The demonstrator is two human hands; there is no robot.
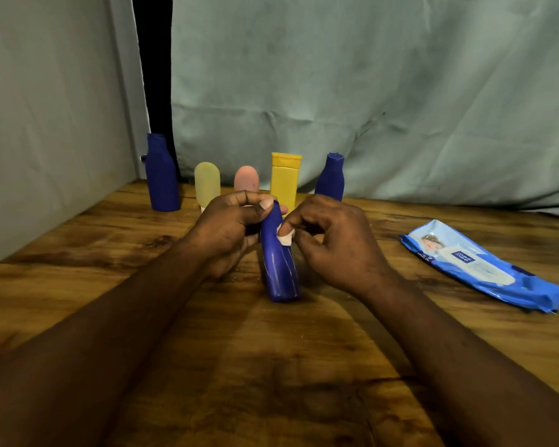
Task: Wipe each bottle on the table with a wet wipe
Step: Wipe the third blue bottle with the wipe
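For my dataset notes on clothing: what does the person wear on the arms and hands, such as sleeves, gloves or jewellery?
Nothing worn is visible. The left forearm and right forearm are bare, with no sleeve in view. The left hand and right hand have no gloves, and no ring, watch or bracelet shows on the visible parts.

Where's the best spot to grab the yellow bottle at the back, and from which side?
Probably its upper body under the cap, from the front: the yellow bottle stands upright, a pink bottle close on one side, a blue bottle on the other.
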